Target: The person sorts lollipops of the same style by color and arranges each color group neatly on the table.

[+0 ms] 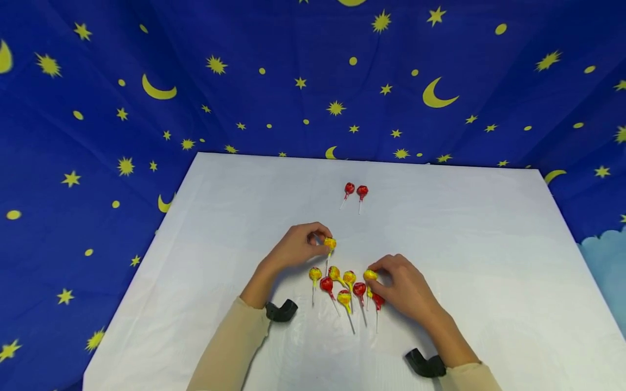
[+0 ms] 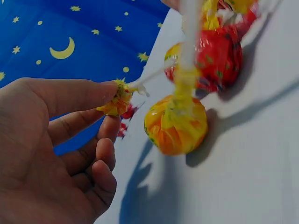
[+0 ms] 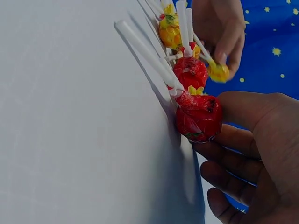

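Between thumb and fingertips, my left hand (image 1: 298,245) pinches a yellow lollipop (image 1: 330,244) by its wrapped head, the stick pointing down; the left wrist view shows the same yellow lollipop (image 2: 118,99). My right hand (image 1: 402,285) grips another yellow lollipop (image 1: 370,275) by the head, at the right end of the group. A red lollipop (image 3: 200,117) mostly hides that one in the right wrist view. In the group on the table lie more yellow lollipops, such as this yellow lollipop (image 1: 344,297), and a few red ones, including a red lollipop (image 1: 326,284).
Farther back on the white table (image 1: 244,206), a red lollipop (image 1: 349,188) and a second red lollipop (image 1: 362,190) lie side by side. A blue cloth (image 1: 274,43) with yellow moons and stars hangs behind. Each wrist wears a black mount, such as the left black mount (image 1: 282,311).
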`<state>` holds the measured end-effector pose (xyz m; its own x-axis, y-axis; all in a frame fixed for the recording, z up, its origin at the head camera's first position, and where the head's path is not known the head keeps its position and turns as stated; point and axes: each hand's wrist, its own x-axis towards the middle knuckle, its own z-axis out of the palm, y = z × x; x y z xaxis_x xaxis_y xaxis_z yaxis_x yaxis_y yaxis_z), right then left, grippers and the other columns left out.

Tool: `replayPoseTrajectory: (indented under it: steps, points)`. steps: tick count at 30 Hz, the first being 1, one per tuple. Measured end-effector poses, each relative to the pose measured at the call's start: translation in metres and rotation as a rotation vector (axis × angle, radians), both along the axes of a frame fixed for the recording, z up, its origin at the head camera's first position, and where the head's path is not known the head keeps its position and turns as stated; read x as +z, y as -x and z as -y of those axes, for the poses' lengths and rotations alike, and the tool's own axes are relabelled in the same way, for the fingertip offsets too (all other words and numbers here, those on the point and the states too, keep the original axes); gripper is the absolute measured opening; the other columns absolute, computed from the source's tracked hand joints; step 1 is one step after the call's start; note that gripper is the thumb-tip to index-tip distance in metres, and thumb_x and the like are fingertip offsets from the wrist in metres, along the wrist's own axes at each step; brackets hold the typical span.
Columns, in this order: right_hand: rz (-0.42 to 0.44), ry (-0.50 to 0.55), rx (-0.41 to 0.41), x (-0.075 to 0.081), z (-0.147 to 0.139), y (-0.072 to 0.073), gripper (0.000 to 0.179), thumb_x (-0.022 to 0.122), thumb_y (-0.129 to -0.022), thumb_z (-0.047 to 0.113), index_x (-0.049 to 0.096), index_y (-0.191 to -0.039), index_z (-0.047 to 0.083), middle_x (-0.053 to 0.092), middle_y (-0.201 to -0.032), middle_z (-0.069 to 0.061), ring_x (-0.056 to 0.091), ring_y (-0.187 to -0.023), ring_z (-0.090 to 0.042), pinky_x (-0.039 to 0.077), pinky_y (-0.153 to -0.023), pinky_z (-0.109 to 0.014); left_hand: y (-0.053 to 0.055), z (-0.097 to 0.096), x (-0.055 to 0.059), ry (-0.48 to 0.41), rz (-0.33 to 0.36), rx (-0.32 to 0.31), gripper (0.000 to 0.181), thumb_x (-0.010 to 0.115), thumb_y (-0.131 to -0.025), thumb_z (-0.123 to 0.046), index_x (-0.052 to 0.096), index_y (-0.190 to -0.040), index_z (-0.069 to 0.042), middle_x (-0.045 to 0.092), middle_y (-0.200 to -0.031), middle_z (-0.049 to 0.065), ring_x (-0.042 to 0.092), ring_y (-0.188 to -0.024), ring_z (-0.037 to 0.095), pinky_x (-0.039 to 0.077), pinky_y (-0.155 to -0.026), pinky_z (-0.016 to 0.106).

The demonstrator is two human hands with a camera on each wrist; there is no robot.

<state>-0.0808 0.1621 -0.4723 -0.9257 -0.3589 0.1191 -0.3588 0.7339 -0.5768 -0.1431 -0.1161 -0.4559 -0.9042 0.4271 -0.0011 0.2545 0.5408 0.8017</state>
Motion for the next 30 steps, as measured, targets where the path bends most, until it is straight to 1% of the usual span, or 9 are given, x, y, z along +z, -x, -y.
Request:
replayPoseTrajectory:
  steps: [5,9,13,20,24,30]
  points:
    - [-0.001,-0.009,-0.003,0.002,0.001,0.002,0.022,0.080,-0.077,0.028,0.073,-0.096,0.019,0.062,-0.090,0.011,0.053,-0.088,-0.008,0.048,-0.076,-0.035,0.012,-0.013,0.001,0.023,-0.001,-0.001,0.020,0.073,-0.086,-0.023,0.068,-0.104,-0.018,0.061,-0.087,-0.007,0.052,-0.071,0.014,0.043,-0.066,0.031]
    - [0.002,-0.014,0.002,0.002,0.003,0.003,0.023,0.080,-0.077,0.028,0.073,-0.096,0.017,0.062,-0.091,0.010,0.053,-0.089,-0.009,0.048,-0.077,-0.035,0.020,-0.018,0.001,0.005,0.009,0.011,0.020,0.073,-0.086,-0.023,0.068,-0.104,-0.017,0.061,-0.087,-0.005,0.052,-0.071,0.015,0.043,-0.066,0.032]
    - [-0.008,-0.011,0.000,0.002,0.004,0.002,0.023,0.081,-0.076,0.027,0.073,-0.096,0.017,0.062,-0.090,0.010,0.054,-0.088,-0.009,0.048,-0.077,-0.035,0.028,-0.022,-0.003,-0.004,0.023,0.028,0.020,0.074,-0.085,-0.024,0.068,-0.103,-0.017,0.061,-0.087,-0.005,0.051,-0.073,0.016,0.042,-0.066,0.031]
    - [-0.015,-0.019,0.000,-0.002,0.004,-0.001,0.024,0.082,-0.074,0.028,0.074,-0.094,0.018,0.062,-0.089,0.012,0.052,-0.087,-0.008,0.048,-0.076,-0.034,0.038,-0.030,-0.014,0.005,0.020,0.097,0.020,0.072,-0.086,-0.026,0.069,-0.104,-0.019,0.062,-0.089,-0.007,0.053,-0.079,0.015,0.043,-0.071,0.032]
    - [-0.036,-0.030,-0.001,-0.002,0.004,-0.001,0.024,0.082,-0.073,0.028,0.074,-0.093,0.017,0.062,-0.088,0.012,0.052,-0.086,-0.007,0.047,-0.075,-0.033,0.043,-0.035,-0.016,0.010,0.011,0.124,0.020,0.073,-0.086,-0.025,0.069,-0.104,-0.018,0.063,-0.090,-0.006,0.054,-0.082,0.014,0.044,-0.075,0.033]
    - [-0.060,-0.036,-0.001,0.000,0.002,0.000,0.025,0.082,-0.073,0.029,0.074,-0.093,0.017,0.062,-0.088,0.011,0.053,-0.085,-0.008,0.047,-0.075,-0.033,0.052,-0.043,-0.015,0.051,-0.009,0.136,0.020,0.073,-0.086,-0.024,0.068,-0.103,-0.016,0.062,-0.089,-0.005,0.055,-0.084,0.013,0.044,-0.079,0.033]
